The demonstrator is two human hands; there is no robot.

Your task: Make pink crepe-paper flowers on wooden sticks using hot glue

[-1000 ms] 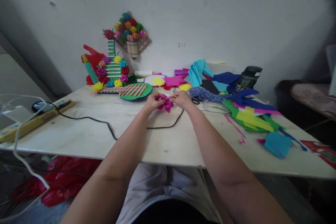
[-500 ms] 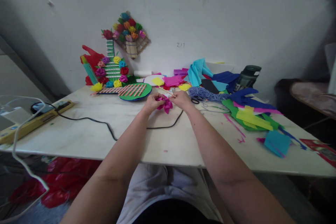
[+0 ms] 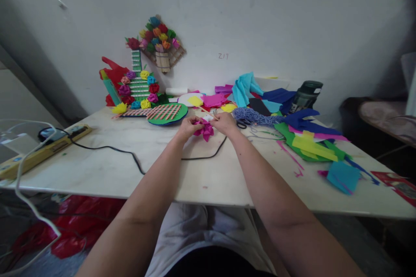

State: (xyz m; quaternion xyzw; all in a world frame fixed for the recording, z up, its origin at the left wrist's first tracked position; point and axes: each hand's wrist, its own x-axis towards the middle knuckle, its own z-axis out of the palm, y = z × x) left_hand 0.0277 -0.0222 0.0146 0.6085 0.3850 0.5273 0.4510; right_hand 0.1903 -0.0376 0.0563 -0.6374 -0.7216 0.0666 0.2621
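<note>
Over the middle of the table, my left hand (image 3: 190, 128) pinches the edge of a magenta paper flower (image 3: 205, 131) with pointed petals. My right hand (image 3: 225, 123) is closed around a thin wooden stick (image 3: 207, 111), whose far end points up and to the left. The fingertips of that hand are at the flower's right side; I cannot tell whether they also touch the petals. Just behind my left hand lies a green oval board (image 3: 177, 114) with a lattice of sticks. Black-handled scissors (image 3: 241, 125) rest beside my right hand.
Purple yarn (image 3: 255, 116) and a dark bottle (image 3: 305, 96) stand to the right, near piled coloured paper (image 3: 308, 146). A flower-covered stick model (image 3: 139, 82) is at the back left. A black cable (image 3: 113, 147) crosses the table from a yellow power strip (image 3: 48, 152).
The stick in my right hand now sticks up more visibly, at a steeper slant. Both hands stay in nearly the same place at the flower.
</note>
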